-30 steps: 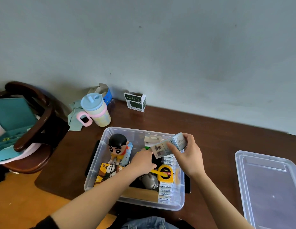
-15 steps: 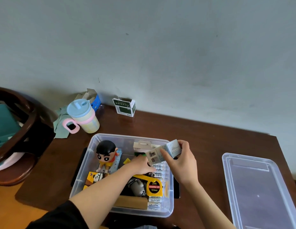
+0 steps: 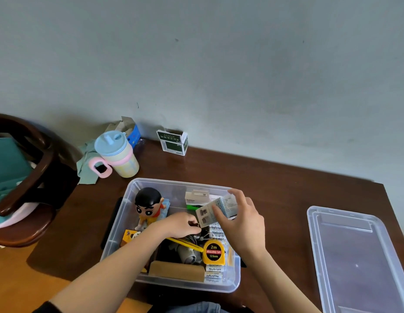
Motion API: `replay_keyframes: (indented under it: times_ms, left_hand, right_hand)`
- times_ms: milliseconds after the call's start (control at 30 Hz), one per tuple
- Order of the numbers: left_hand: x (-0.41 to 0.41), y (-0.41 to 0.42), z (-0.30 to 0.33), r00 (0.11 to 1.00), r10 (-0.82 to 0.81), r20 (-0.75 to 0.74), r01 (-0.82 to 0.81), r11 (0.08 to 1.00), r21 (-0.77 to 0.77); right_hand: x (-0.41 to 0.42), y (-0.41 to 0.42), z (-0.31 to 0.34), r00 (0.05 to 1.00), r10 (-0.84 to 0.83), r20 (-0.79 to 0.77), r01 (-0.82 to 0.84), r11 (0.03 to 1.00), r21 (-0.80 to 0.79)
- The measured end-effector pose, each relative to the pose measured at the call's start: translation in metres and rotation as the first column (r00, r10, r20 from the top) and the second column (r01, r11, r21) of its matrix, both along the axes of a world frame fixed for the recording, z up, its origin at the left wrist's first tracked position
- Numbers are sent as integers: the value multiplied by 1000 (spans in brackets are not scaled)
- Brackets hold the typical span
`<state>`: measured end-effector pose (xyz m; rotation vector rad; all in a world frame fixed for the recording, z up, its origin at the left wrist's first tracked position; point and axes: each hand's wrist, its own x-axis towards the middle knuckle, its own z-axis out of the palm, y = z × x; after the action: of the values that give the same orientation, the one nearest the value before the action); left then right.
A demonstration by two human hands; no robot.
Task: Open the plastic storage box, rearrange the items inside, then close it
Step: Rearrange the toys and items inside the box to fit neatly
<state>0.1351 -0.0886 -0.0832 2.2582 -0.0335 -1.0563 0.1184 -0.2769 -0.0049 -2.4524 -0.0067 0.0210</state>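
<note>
The clear plastic storage box (image 3: 128, 195) stands open on the brown table, its lid (image 3: 354, 256) lying to the right. Inside are a cartoon boy figurine (image 3: 149, 205), a yellow 2m measuring tape (image 3: 214, 251), a white-and-green carton (image 3: 196, 198), battery packs (image 3: 215, 271) and a brown cardboard piece (image 3: 176, 271). My right hand (image 3: 244, 222) holds a small grey box (image 3: 215, 212) above the box's back right part. My left hand (image 3: 180, 224) reaches into the middle of the box, fingers curled beside the grey box's lower corner; what they pinch is hidden.
A pastel cup with blue lid (image 3: 116, 154) stands on the table's back left beside a green cloth (image 3: 85, 163) and a blue carton (image 3: 132, 131). A green-and-white packet (image 3: 174, 142) stands at the wall. A dark wooden chair (image 3: 24, 177) is at the left.
The view has shifted a little. My right hand has lowered the grey box slightly towards the storage box, and my left hand has stayed in its middle.
</note>
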Motion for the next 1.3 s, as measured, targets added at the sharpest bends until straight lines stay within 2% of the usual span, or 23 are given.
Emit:
replay_keyframes:
  times_ms: [233, 333, 400, 500, 633, 667, 767, 833, 900, 967, 1100, 1200, 1300]
  left_hand:
    - [-12, 2, 7, 1000, 22, 3, -22, 1000, -3]
    - [-14, 6, 5, 1000, 11, -26, -11, 1000, -8]
    - [-17, 8, 2, 999, 28, -31, -28, 1000, 7]
    - [-18, 7, 1, 999, 52, -17, -51, 999, 16]
    - [-20, 3, 9, 997, 73, -16, -74, 997, -32]
    - [-21, 3, 10, 999, 53, -11, -53, 998, -29]
    - [-22, 6, 10, 996, -84, -24, 85, 995, 43]
    - [-21, 7, 10, 994, -105, -32, 107, 989, 104]
    - [-21, 6, 10, 995, -95, -4, 95, 990, 105]
    - [-21, 4, 15, 996, -80, 43, 77, 996, 53]
    - [-21, 1, 18, 998, -46, 45, 45, 999, 22]
    - [-22, 0, 13, 998, -33, 46, 32, 999, 9]
    - [-22, 1, 10, 999, 29, 38, -30, 999, 23]
  right_hand:
    - [2, 32, -7, 977, -106, -183, 111, 994, 19]
    - [5, 33, -10, 978, -72, -196, 67, 997, -32]
    - [6, 30, -12, 978, 6, -210, -11, 1000, -22]
    - [10, 20, -11, 947, 98, -305, -76, 994, 84]
    - [12, 6, -8, 878, 89, -470, 64, 952, 301]
    - [12, 6, -8, 861, 133, -491, 47, 941, 336]
    - [10, 8, -7, 760, 334, -558, -242, 942, 234]
    - [13, 10, -5, 688, 421, -591, -442, 889, 119]
    - [18, 12, -6, 635, 493, -595, -576, 815, 61]
    - [21, 15, -8, 603, 545, -582, -637, 769, 60]
    - [22, 13, -16, 711, 495, -499, -527, 845, 87]
    - [19, 15, -19, 825, 444, -349, -501, 861, -87]
    - [16, 25, -20, 934, 290, -207, -324, 932, -160]
